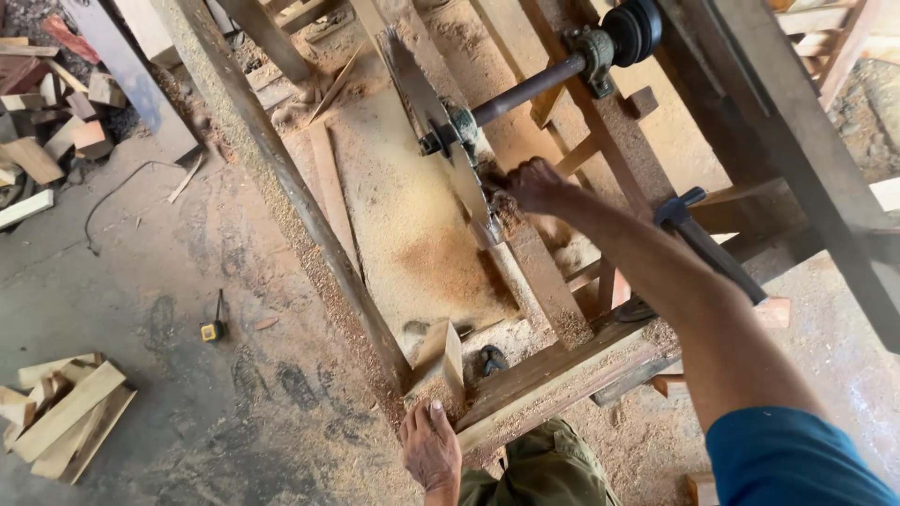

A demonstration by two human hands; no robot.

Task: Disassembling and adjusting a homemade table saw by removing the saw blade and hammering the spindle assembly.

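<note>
Clearly, the circular saw blade [441, 131] is mounted edge-on to the head camera on a dark steel shaft [530, 91], with the right hand [532, 184] closed into a loose fist just beside the blade's lower rim. Whether anything is gripped in that fist cannot be told; the fingers are curled inward and pressed near the sawdust packed at the blade's base. Whether the blade is turning cannot be judged from this view.

Risks, as judged: contact between knuckles and teeth is the chief hazard, caused by the hand's closeness to the rim and by any slip on loose sawdust. If the shaft were set turning through the pulley [630, 30] beyond the hand, the fist would be caught at once. The extended forearm also passes over the frame, so a sleeve or elbow could be snagged.

The left hand [430, 448] is laid flat and open, palm down, on the near end of a wooden frame beam [553, 375], its fingertips touching a short wood block [441, 361] standing in sawdust. Nothing is grasped by it.

Beside the right forearm, a hammer [708, 245] is seen resting on the frame. Farther out, left of the left hand, a small yellow tape measure [213, 330] lies on the concrete floor [159, 281], and offcuts [64, 412] are heaped beyond it.
</note>
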